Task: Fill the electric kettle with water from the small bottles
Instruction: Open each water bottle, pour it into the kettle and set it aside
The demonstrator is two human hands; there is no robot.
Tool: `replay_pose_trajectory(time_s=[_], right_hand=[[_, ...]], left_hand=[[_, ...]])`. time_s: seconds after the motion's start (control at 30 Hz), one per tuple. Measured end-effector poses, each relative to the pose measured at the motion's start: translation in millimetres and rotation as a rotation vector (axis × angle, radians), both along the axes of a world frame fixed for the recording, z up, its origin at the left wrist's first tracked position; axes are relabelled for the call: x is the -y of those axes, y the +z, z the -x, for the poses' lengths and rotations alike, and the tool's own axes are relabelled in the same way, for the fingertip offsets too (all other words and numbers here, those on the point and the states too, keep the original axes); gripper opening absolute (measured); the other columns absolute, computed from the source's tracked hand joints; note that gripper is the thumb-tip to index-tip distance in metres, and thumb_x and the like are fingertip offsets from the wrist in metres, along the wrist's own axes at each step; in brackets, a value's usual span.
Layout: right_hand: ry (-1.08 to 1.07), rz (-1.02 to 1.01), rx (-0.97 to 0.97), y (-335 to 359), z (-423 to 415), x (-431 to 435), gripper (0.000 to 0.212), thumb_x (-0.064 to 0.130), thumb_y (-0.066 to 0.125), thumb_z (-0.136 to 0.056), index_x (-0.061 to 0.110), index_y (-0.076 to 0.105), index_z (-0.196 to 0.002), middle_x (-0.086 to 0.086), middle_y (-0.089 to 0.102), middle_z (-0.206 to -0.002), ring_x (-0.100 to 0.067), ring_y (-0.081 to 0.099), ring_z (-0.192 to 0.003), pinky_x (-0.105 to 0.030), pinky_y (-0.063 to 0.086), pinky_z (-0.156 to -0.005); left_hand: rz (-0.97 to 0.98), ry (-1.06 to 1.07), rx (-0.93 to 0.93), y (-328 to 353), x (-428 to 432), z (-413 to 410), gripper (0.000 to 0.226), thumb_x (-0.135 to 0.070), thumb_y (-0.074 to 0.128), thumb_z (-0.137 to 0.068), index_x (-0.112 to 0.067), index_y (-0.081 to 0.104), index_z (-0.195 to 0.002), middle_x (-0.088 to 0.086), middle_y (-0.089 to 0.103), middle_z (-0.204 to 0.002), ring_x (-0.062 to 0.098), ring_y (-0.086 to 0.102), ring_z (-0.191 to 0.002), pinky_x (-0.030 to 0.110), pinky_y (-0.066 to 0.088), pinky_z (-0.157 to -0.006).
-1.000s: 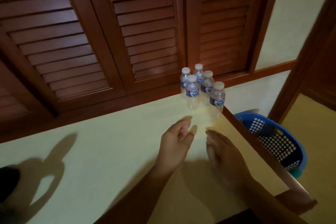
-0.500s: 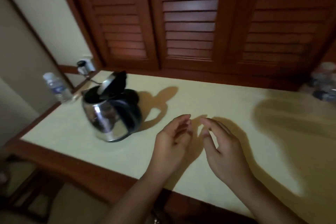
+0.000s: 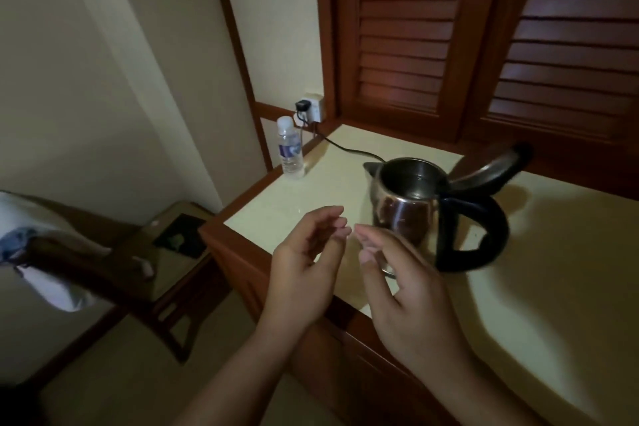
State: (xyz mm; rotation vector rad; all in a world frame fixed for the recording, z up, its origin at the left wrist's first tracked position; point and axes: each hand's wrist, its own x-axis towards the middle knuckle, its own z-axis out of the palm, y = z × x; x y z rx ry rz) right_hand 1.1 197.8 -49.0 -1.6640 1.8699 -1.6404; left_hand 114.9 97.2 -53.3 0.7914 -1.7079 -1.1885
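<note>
A steel electric kettle with a black handle stands on the cream table top, its lid tipped open to the right. One small capped water bottle stands upright at the table's far left corner. My left hand and my right hand hover side by side just in front of the kettle, palms facing each other, fingers loosely curled and holding nothing. The right fingers overlap the kettle's base in the image.
A black cord runs from the kettle to a wall socket behind the bottle. Brown louvred doors back the table. A wooden chair with white cloth stands left of the table.
The view has swung left from a group of bottles at the table's right end to the kettle at the left end. Both hands stay empty and close together.
</note>
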Motion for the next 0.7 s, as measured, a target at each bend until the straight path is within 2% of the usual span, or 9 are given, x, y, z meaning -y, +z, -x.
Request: replay_pose_trajectory(time_s=[0.13,0.23,0.37,0.4,0.47,0.53,0.6,0.7], right_hand=[[-0.039,-0.001,-0.027,15.6,-24.7,74.3,0.032,0.012,0.055,-0.102,0.018,0.062,-0.133,0.019,0.061,-0.122,0.009,0.054,-0.117,-0.006,0.04,-0.094],[-0.102,-0.018,-0.07,25.0,-30.5,136.1,0.032,0.018,0.054,-0.102,0.017,0.063,-0.132,0.009,0.063,-0.125,0.002,0.058,-0.111,-0.008,0.044,-0.088],[-0.241,-0.081,-0.065,44.0,-25.0,229.0,0.031,0.022,0.05,-0.103,0.013,0.064,-0.129,-0.001,0.062,-0.121,-0.007,0.057,-0.1,0.001,0.037,-0.073],[-0.29,-0.097,-0.072,48.4,-20.0,250.2,0.031,0.024,0.049,-0.103,0.012,0.064,-0.128,-0.006,0.061,-0.12,-0.012,0.058,-0.1,-0.002,0.038,-0.074],[-0.367,-0.193,-0.14,51.8,-7.5,287.3,0.036,0.031,0.047,-0.103,0.011,0.061,-0.13,-0.015,0.057,-0.121,-0.028,0.058,-0.11,-0.027,0.046,-0.088],[-0.402,-0.375,-0.243,50.9,3.4,312.1,0.047,0.043,0.042,-0.103,0.015,0.054,-0.138,-0.02,0.054,-0.128,-0.037,0.052,-0.121,-0.042,0.048,-0.097],[-0.399,-0.506,-0.355,47.7,11.2,323.3,0.054,0.055,0.038,-0.101,0.02,0.053,-0.139,-0.019,0.056,-0.129,-0.038,0.053,-0.12,-0.044,0.049,-0.095],[-0.369,-0.506,-0.461,42.6,18.3,326.3,0.05,0.063,0.046,-0.095,0.019,0.062,-0.116,-0.012,0.067,-0.106,-0.033,0.063,-0.099,-0.035,0.048,-0.073]], left_hand=[[0.006,0.02,0.005,4.0,76.9,-19.9,0.029,-0.012,0.067,-0.102,-0.031,0.07,-0.123,-0.011,0.075,-0.111,0.007,0.071,-0.11,0.026,0.057,-0.097],[0.023,0.064,0.04,0.9,133.3,-21.9,0.026,-0.017,0.065,-0.103,-0.031,0.069,-0.125,-0.012,0.074,-0.113,0.006,0.07,-0.109,0.037,0.06,-0.099],[-0.031,0.085,0.059,3.0,200.1,-19.4,0.019,-0.021,0.063,-0.104,-0.03,0.069,-0.12,-0.01,0.075,-0.104,0.011,0.072,-0.1,0.046,0.06,-0.097],[-0.049,0.081,0.06,5.1,211.3,-17.5,0.019,-0.021,0.062,-0.105,-0.031,0.068,-0.119,-0.01,0.074,-0.102,0.012,0.071,-0.099,0.046,0.06,-0.097],[-0.07,0.077,0.085,8.1,228.0,-13.8,0.021,-0.02,0.06,-0.106,-0.028,0.066,-0.124,-0.013,0.071,-0.101,0.01,0.07,-0.098,0.045,0.061,-0.097],[-0.079,0.076,0.135,9.2,240.8,-9.9,0.027,-0.019,0.06,-0.105,-0.024,0.063,-0.131,-0.013,0.069,-0.104,0.012,0.069,-0.101,0.045,0.061,-0.096],[-0.097,0.054,0.159,9.9,250.6,-6.8,0.031,-0.017,0.062,-0.102,-0.022,0.062,-0.132,-0.012,0.068,-0.103,0.019,0.071,-0.103,0.048,0.062,-0.095],[-0.119,0.019,0.209,10.3,258.1,-3.3,0.028,-0.016,0.066,-0.1,-0.027,0.058,-0.125,-0.02,0.06,-0.096,0.02,0.07,-0.101,0.047,0.061,-0.095]])
